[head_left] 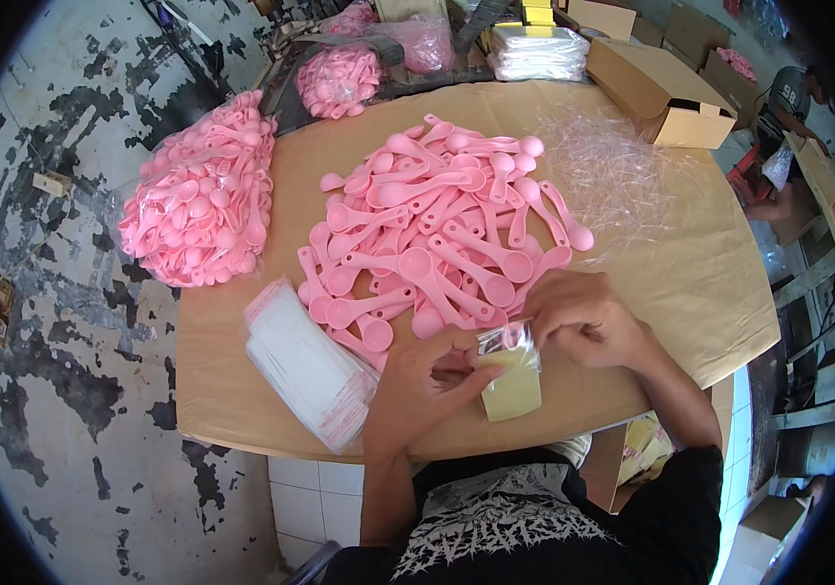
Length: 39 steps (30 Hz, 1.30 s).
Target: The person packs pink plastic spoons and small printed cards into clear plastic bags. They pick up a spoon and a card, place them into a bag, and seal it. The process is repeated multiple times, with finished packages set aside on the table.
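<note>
Fingers [476, 379] of left hand [415, 385] pinch clear sachet [508, 338] holding yellow card [514, 395].

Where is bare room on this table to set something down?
Widest: brown paper right of the right hand, below the clear plastic scraps. Smaller: left of the plastic sleeve stack, below the bagged pink scoops. Loose scoops crowd the middle; left hand and yellow packet, the front.

One held packet [512, 388], dozens of loose pink spoons [474, 243]
</note>
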### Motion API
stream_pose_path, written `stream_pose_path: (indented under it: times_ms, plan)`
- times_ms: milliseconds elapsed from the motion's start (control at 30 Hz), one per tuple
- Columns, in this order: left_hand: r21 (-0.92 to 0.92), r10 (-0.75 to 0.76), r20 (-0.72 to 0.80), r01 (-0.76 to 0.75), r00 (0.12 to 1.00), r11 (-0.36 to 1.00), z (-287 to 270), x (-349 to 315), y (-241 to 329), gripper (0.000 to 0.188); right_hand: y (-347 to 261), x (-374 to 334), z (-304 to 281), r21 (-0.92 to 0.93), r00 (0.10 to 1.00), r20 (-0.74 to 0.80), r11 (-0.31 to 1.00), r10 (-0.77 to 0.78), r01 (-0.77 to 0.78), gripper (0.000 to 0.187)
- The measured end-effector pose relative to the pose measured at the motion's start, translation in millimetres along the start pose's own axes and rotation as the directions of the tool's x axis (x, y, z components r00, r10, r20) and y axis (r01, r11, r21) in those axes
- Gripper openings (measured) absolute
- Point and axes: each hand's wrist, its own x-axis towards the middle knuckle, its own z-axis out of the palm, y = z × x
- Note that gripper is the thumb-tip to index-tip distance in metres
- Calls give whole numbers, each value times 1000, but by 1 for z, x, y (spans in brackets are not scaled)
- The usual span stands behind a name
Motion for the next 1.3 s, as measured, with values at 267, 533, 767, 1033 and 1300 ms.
stream_pose_path:
  times_ms: [267,533,767,1033,1300]
  plan:
    - [96,245,-148,-232,958,968,10,1,16,24,-34,-17,11,41,903,57,902,426,-429,34]
    - [162,681,-94,-664,726,730,14,-41,91,45,-90,-288,-26,283,575,-689,894,442,-348,44]
    - [-23,837,-279,-875,470,483,5,-27,72,38,-27,-623,9,164,-136,-925,51,356,-985,33]
    - [5,787,-151,-796,598,606,21,-45,20,21,-64,-253,-126,-200,198,-979,439,-51,-876,37]
    - [621,601,-100,-423,793,661,5,-105,-53,28,48,101,-197,-827,941,-322,454,102,-332,22]
